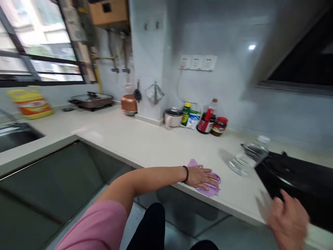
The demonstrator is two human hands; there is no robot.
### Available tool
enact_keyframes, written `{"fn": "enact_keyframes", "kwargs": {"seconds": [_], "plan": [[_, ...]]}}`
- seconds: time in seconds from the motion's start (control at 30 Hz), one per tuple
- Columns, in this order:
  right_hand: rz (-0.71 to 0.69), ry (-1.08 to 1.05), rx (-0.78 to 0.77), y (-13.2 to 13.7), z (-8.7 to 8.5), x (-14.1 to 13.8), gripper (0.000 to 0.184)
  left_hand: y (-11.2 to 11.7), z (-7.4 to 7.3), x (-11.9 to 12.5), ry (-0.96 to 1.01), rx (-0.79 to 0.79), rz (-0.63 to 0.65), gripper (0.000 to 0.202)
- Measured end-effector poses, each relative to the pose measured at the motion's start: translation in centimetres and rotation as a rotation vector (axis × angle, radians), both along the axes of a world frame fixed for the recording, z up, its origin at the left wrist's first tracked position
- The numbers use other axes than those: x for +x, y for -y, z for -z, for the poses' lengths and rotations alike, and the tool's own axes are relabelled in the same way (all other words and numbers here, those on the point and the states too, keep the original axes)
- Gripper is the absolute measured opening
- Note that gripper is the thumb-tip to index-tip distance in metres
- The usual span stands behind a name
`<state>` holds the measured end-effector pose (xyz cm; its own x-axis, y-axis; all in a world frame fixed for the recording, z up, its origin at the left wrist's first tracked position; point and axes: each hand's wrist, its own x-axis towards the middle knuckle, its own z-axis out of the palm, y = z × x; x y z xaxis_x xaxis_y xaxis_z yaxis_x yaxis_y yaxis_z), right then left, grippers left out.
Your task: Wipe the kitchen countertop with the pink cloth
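My left hand [199, 176] lies flat on a light purple cloth [215, 191] near the front edge of the white countertop [156, 147]. Its fingers are spread over the cloth, pressing it down rather than gripping it, and a dark beaded bracelet [185, 173] circles the wrist. At the lower right, my right hand [290, 218] hovers in front of the black stove [312, 180]. Motion blurs it; its fingers look partly curled, and nothing shows in them. Between the cloth and the stove a clear plastic bottle [248, 158] with a white cap appears tilted and blurred.
Along the wall stand a lidded pot [173, 118], a green bottle [185, 114], a dark jar [205, 124] and a red-lidded jar [219, 127]. Further left are a copper-coloured pot [129, 103], an electric pan [92, 100], a yellow jug [31, 106] and a sink [18, 137].
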<state>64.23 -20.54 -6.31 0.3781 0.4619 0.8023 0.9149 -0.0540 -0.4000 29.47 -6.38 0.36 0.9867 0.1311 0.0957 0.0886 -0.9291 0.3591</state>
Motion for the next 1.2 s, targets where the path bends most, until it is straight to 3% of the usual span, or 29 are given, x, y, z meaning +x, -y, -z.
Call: {"fn": "enact_keyframes", "kwargs": {"seconds": [0.1, 0.3, 0.43, 0.6, 0.73, 0.87, 1.2], "plan": [[0.075, 0.016, 0.048, 2.3, -1.1, -0.7, 0.062, 1.8, 0.3, 5.7, 0.013, 0.026, 0.114, 0.049], [0.079, 0.021, 0.089, 2.1, -1.6, -1.8, 0.053, 4.0, 0.7, 14.0, -0.020, 0.093, 0.189, 0.051], [0.075, -0.009, 0.075, 2.3, -1.4, -1.9, 0.051, 4.9, 0.3, 17.2, -0.077, 0.143, 0.176, 0.053], [0.076, -0.030, 0.078, 2.4, -1.5, -2.0, 0.050, 5.2, -0.6, 18.0, -0.128, 0.170, 0.161, 0.057], [0.073, -0.039, 0.056, 2.3, -1.6, -2.1, 0.049, 4.3, -0.7, 16.5, -0.140, 0.160, 0.135, 0.058], [0.065, -0.060, 0.042, 2.3, -1.6, -2.1, 0.049, 1.1, -0.5, 12.8, -0.135, 0.150, 0.019, 0.057], [0.097, -0.038, -0.012, 2.0, -1.0, -1.7, 0.049, -10.0, -1.1, -3.0, -0.215, 0.208, -0.624, 0.059]]}}
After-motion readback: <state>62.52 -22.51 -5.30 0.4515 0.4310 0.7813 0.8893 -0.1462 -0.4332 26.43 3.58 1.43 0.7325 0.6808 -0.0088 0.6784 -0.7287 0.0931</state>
